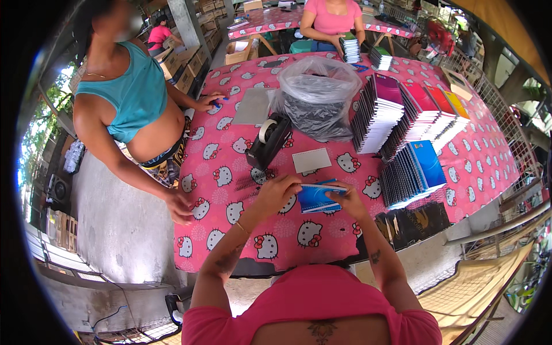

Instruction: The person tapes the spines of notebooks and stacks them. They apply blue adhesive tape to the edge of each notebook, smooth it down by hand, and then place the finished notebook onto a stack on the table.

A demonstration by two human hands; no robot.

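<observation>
A blue spiral notebook (315, 199) is held above the pink patterned tablecloth, close to the table's near edge. My left hand (277, 195) pinches its upper left corner, fingers closed. My right hand (349, 201) grips its right side, with the thumb on the cover. Another blue cover edge shows behind it; whether it is a second notebook I cannot tell. Just beyond lies a small white spiral pad (311, 160). Loose black wire spirals (248, 183) lie left of my left hand. A black tape dispenser (269, 141) stands farther off.
Stacked blue notebooks (426, 167) stand to my right, with purple (387, 89), red and yellow stacks behind. A clear plastic bag (316, 95) of dark items sits mid-table. At left stands a co-worker in teal (123, 92); another in pink (333, 17) handles notebooks across the table.
</observation>
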